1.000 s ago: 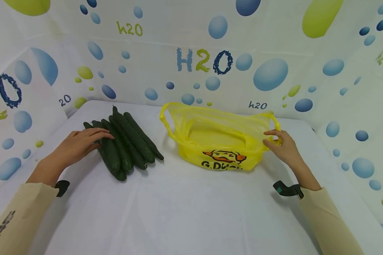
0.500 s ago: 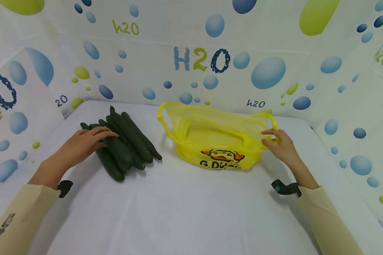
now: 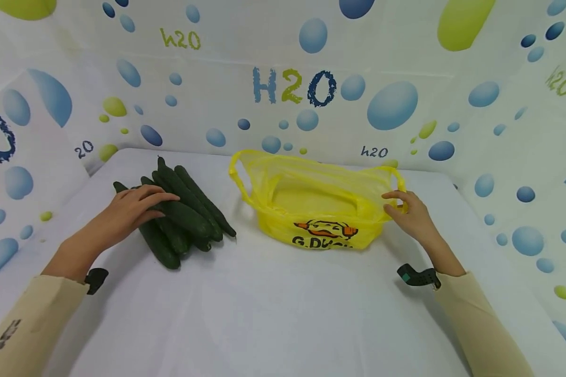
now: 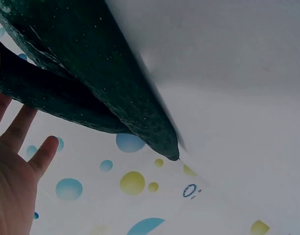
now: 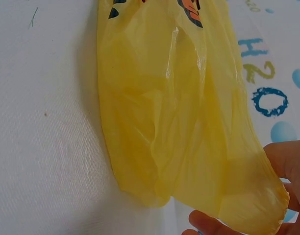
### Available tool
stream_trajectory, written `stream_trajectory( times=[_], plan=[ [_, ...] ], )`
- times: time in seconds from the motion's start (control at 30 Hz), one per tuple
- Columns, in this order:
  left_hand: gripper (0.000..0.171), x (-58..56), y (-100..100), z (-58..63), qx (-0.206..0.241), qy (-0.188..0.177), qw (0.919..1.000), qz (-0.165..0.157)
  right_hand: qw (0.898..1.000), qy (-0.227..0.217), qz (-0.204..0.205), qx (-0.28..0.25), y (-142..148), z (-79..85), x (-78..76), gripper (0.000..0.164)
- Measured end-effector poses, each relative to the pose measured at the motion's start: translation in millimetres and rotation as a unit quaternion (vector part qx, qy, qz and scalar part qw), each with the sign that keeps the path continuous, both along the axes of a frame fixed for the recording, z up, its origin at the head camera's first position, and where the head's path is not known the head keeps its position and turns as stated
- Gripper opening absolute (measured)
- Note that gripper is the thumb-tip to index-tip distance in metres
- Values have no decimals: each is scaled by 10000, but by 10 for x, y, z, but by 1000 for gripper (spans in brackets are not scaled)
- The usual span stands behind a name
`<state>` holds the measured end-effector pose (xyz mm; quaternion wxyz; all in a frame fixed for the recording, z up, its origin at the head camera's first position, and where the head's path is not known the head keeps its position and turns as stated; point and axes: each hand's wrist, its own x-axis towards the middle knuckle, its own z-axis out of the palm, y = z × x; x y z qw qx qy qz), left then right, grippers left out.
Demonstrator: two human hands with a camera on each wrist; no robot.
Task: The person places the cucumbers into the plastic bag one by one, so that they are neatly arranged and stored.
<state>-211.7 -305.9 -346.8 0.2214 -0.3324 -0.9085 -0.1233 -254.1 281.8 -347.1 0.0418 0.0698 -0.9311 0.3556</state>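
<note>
At the left in the head view, my left hand grips a dark green cucumber, which lies slantwise over the other cucumbers of the pile. The left wrist view has the held cucumber between thumb and fingers, behind a larger cucumber. A yellow plastic bag with a duck print stands with its mouth spread, right of the pile. My right hand holds the bag's right handle between thumb and fingers. The right wrist view shows that hand at the bag's edge.
A white cloth covers the table. Behind it hangs a white backdrop printed with drops and "H2O". The bag's left handle stands up by itself. A dark strap juts from the right wrist.
The cucumber in my left hand has swung from lying along the pile to slanting rightward across it. My right hand stays at the bag handle. The head view has shifted slightly.
</note>
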Motion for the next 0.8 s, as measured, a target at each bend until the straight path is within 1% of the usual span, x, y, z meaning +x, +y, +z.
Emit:
stream_trajectory(
  times=[0.07, 0.1, 0.2, 0.23, 0.3, 0.33, 0.4, 0.47, 0.57, 0.63, 0.73, 0.8],
  plan=[
    [64, -4, 21, -1, 71, 79, 9998, -178, 10000, -41, 8, -5, -11, -11, -7, 34],
    [63, -5, 33, -1, 145, 65, 9993, -331, 10000, -51, 7, 8, -13, -13, -8, 34],
    [61, -10, 83, 13, 445, -148, 9956, -815, 10000, -37, 19, 32, -20, -2, -3, 35],
    [61, -11, 102, 24, 493, -228, 9944, -909, 10000, -9, 31, 56, -19, 5, -2, 35],
    [60, -8, 145, 56, 545, -413, 9928, -987, 9999, 34, 47, 92, -19, 21, 2, 34],
    [60, -2, 168, 73, 499, -416, 9935, -938, 9999, 50, 55, 99, -21, 21, 4, 34],
    [61, 13, 212, 114, 252, -207, 9966, -752, 9999, 49, 61, 86, -25, 19, 7, 34],
    [63, 24, 256, 151, 76, -29, 9980, -622, 10000, 15, 43, 62, -24, 24, 10, 35],
    [63, 39, 324, 195, -38, 144, 9984, -554, 10000, -41, 18, 31, -23, 24, 12, 35],
    [62, 55, 366, 213, -39, 37, 9985, -551, 10000, -74, -9, 19, -25, 24, 14, 36],
    [60, 78, 423, 239, 17, -225, 9985, -498, 9999, -104, -28, 1, -25, 25, 12, 36],
    [59, 92, 451, 256, -6, -304, 9986, -433, 9999, -116, -32, -10, -24, 26, 10, 36]
  ],
)
